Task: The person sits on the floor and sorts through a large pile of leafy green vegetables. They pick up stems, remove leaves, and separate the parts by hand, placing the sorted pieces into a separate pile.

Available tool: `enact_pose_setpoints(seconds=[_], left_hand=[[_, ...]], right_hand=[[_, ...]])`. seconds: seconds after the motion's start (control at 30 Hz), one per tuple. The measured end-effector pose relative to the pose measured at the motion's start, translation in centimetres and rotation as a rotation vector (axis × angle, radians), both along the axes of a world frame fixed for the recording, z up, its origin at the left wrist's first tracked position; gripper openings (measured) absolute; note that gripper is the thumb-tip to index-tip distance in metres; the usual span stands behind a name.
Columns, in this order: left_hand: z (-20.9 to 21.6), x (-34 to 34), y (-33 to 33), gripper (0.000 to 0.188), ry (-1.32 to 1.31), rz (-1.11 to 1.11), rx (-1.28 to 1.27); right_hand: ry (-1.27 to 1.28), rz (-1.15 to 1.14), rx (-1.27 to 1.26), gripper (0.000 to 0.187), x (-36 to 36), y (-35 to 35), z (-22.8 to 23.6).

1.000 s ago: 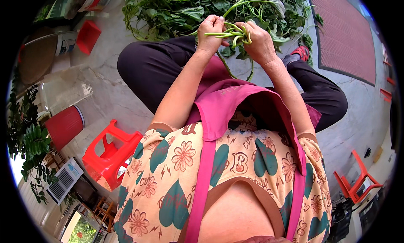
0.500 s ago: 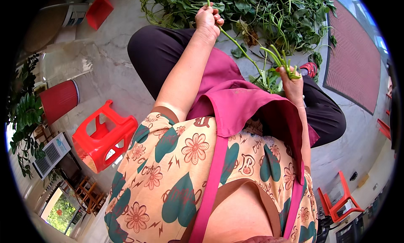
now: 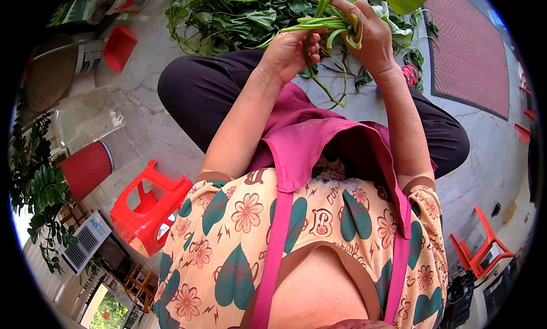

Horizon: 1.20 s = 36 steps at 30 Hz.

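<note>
Item: bundle of green stems (image 3: 322,28), upper centre of frame, held level between both hands above the lap.

Left hand (image 3: 288,52): fingers closed around the stem ends.

Right hand (image 3: 367,32): clenched over the same bundle, stem tips curling out past the fingers; a long stalk (image 3: 325,84) dangles below.

Stock: heap of leafy greens (image 3: 239,12) on the floor, top of frame, just beyond the hands.

Surroundings: red plastic stool (image 3: 149,206), lower left; red bucket (image 3: 85,168), left edge.

Step, as judged: gathering picked stems into one bunch. The next move likely calls for one hand keeping the bunch tight while the other frees itself for the heap.
</note>
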<state>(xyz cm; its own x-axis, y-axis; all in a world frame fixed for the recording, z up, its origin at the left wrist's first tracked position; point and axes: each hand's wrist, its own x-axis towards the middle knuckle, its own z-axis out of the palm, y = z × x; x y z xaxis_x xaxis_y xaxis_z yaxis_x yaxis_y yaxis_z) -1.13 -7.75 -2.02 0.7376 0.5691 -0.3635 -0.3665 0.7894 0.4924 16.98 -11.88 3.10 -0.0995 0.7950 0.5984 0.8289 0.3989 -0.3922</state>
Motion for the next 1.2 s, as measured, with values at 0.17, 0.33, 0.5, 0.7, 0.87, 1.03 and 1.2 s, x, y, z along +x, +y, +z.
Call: enact_pose_setpoints(seconds=[0.17,0.33,0.5,0.7,0.87,1.03,1.2], left_hand=[[-0.7,0.1,-0.3,0.013,-0.115,0.041,0.002],[-0.7,0.6,-0.3,0.011,-0.053,0.098,0.038],[-2.4,0.9,0.4,0.016,0.199,0.271,0.111],[-5.8,-0.3,2.9,0.014,0.355,0.597,-0.153],[-2.7,0.6,1.4,0.013,0.435,0.163,0.240],[-1.7,1.4,-0.3,0.010,0.538,0.011,0.539],[-3.3,1.0,-0.3,0.013,0.565,-0.018,0.819]], right_hand=[[0.048,0.037,0.108,0.053,-0.3,-0.4,-0.4],[-0.206,-0.070,0.044,0.035,0.2,0.3,-1.4],[0.112,-0.008,-0.405,0.015,-2.1,-1.6,-4.6],[0.314,0.231,-0.648,0.020,-5.9,-7.0,-5.2],[0.129,-0.012,-0.178,0.014,-0.6,-2.4,-2.7],[-0.206,0.043,-0.140,0.026,2.2,-0.6,-2.7],[-0.113,0.118,-0.369,0.015,2.1,-3.8,-5.1]])
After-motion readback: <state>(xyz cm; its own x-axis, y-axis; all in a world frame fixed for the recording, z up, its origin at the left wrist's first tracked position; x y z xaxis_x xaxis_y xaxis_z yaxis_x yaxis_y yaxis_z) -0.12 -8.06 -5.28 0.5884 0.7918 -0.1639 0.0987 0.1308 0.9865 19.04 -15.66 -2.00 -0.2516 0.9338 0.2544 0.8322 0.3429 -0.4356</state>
